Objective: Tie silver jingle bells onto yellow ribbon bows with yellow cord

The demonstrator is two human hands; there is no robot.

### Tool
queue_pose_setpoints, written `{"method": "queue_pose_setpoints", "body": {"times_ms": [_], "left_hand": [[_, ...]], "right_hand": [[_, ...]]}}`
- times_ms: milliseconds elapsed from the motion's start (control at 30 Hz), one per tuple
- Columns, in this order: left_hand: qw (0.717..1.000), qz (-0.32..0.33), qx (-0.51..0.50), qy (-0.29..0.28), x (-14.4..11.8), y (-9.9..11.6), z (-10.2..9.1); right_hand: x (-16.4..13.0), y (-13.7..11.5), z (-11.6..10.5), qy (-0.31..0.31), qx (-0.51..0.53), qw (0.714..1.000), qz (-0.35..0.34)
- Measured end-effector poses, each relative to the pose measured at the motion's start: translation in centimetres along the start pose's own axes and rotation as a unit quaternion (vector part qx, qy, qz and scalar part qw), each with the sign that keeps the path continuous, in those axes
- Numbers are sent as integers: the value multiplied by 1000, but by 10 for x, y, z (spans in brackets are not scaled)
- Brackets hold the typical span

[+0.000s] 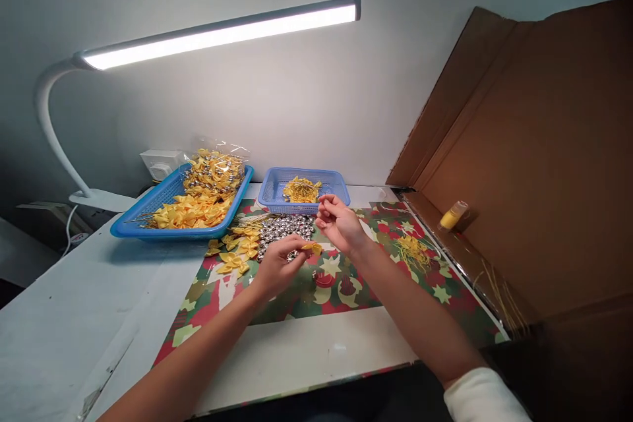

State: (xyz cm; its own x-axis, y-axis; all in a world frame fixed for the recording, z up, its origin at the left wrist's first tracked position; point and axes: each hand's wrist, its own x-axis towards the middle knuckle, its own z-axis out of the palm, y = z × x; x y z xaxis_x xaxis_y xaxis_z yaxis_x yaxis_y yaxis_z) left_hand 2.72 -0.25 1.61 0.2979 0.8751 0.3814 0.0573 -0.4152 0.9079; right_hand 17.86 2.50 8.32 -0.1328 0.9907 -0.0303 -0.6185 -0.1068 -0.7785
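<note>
I had the left hand (277, 265) pinched shut on a small yellow ribbon bow (312, 248), thumb and forefinger clamped on one end so that the rest of it jutted out past the fingertips toward the right hand (339, 223). That right hand hung just above and beyond the bow, its fingertips drawn together as if nipping something fine, though I could not tell whether anything was actually between them (a thread or wire would be too thin to show at this size). The bow looked like satin: soft, nearly weightless, glossy and a little slippery, so I judged it would crush or twist if squeezed on a loop, and the knotted middle was the firm place to take it. Just beyond the left fingertips lay a heap of small silver bells (285, 227), round, hard and shiny, likely to roll if nudged. To the outer side of the left fingers a scatter of loose bows (236, 249) lay on the printed red-and-green paper (341, 293), which looked smooth and slick. Farther out past both sets of fingertips stood a small blue basket (331, 182) of plastic mesh holding thin yellow strands, and off to the left a larger blue tray (148, 211) piled with more bows.
</note>
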Motion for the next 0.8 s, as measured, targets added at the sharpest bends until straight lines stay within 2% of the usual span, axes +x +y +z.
{"method": "queue_pose_setpoints", "body": {"times_ms": [100, 267, 433, 500, 667, 800], "left_hand": [[995, -72, -70, -3, -1, 0, 0], [984, -123, -128, -10, -3, -7, 2], [955, -200, -217, -22, -6, -10, 9], [956, -199, -215, -28, -9, -8, 11], [970, -150, -190, -20, -12, -7, 16], [967, -158, -197, -45, -12, -8, 17]], "right_hand": [[3, 1, -3, -15, 3, 1000, 3], [2, -3, -5, -31, 4, 999, 8], [-5, -10, 1, -39, 10, 999, -11], [-7, -12, 3, -36, 10, 999, -23], [-7, -17, 3, -14, -2, 999, -35], [-5, -19, 0, -5, 6, 999, -33]]}}
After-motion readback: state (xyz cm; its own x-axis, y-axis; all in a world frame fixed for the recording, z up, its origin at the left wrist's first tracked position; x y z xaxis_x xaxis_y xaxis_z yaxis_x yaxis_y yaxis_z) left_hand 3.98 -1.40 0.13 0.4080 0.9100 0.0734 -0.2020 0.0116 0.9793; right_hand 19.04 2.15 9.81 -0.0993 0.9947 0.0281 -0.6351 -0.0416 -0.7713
